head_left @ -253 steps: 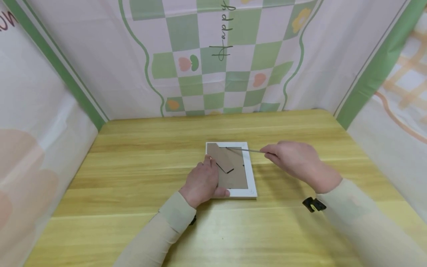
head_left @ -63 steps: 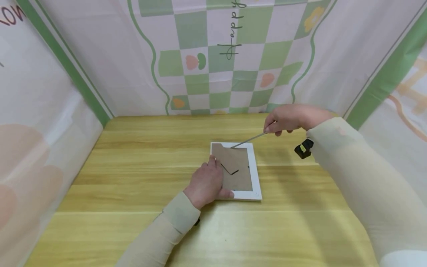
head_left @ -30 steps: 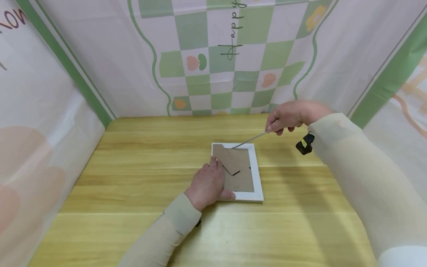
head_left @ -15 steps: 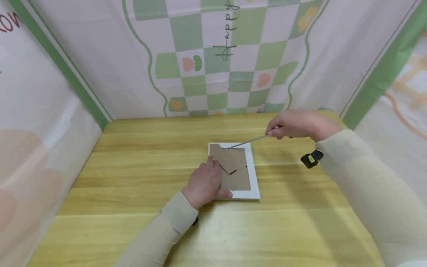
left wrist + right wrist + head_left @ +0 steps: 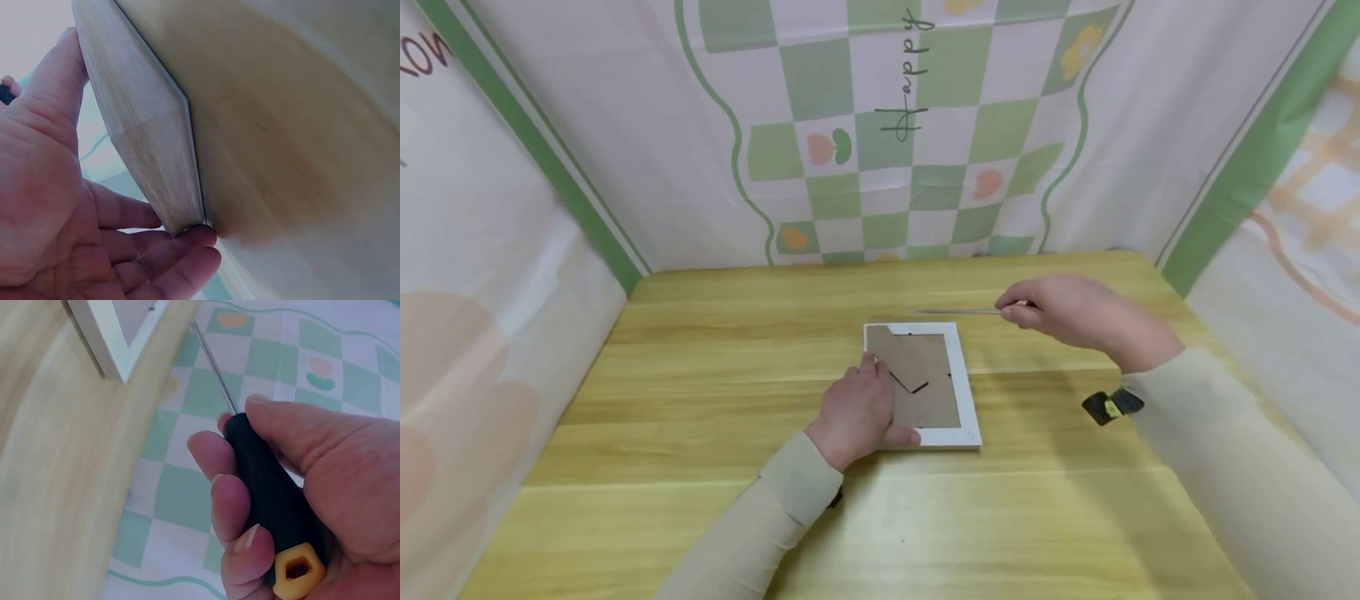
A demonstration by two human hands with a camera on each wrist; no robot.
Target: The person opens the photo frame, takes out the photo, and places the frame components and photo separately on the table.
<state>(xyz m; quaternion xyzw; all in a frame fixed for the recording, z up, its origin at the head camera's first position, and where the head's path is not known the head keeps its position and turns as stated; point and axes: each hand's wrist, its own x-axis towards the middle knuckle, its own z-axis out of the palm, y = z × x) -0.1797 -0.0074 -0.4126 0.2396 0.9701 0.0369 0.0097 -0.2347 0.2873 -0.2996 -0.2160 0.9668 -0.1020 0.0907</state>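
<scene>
A white picture frame (image 5: pixel 962 392) lies face down on the table, its brown backing board (image 5: pixel 936 408) facing up. A brown stand leg and a thin black bent line show on the backing. Small dark tabs sit along the backing's edges. My left hand (image 5: pixel 853 412) holds the frame at its near left corner, thumb on the near edge and fingers along the left side. My right hand (image 5: pixel 1075 312) grips a screwdriver (image 5: pixel 265 475) by its black handle with a yellow end. The screwdriver's metal shaft (image 5: pixel 958 312) points left, just beyond the frame's far edge, apart from it.
The wood-grain table (image 5: pixel 700 375) surrounds the frame. A green-and-white checked cloth (image 5: pixel 827 83) hangs behind the table, with more printed cloth at both sides. Black straps (image 5: pixel 1112 407) sit at the wrists.
Earlier the screwdriver tip was at the backing's far edge; now it has lifted off and moved beyond the frame. My right hand has lowered toward me. The left hand keeps its hold.
</scene>
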